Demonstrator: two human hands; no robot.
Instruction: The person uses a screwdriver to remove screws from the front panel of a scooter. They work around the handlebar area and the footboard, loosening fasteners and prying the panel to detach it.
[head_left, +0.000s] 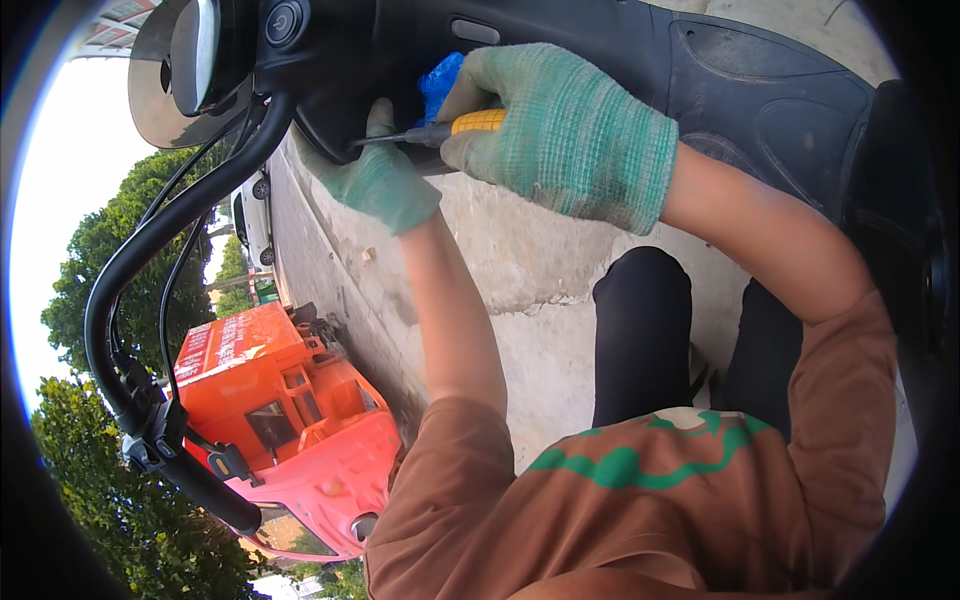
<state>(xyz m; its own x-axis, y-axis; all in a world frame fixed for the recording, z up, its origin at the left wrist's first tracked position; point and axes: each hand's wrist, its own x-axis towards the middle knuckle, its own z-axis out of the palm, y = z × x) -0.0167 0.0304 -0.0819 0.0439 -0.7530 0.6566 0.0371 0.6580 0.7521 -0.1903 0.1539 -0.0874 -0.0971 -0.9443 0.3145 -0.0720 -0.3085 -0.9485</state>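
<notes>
My right hand (562, 135), in a green and grey knit glove, is closed around the yellow and black handle of a screwdriver (480, 121). The thin metal shaft points left, its tip near the lower edge of a black plastic panel (334, 124) on an electric scooter. My left hand (382, 172), gloved alike, grips that edge, thumb up beside the shaft and some fingers hidden behind the panel. Whether the tip sits in a screw cannot be told. Crumpled blue plastic (439, 84) shows just behind my right fingertips.
The scooter's handlebar (172, 202) with cables curves down the left side, below a round mirror (196, 56). Its footboard (765, 112) lies at upper right. An orange and pink three-wheeled vehicle (300, 420) stands at lower left on the concrete ground (525, 255). A white car (253, 217) is farther off.
</notes>
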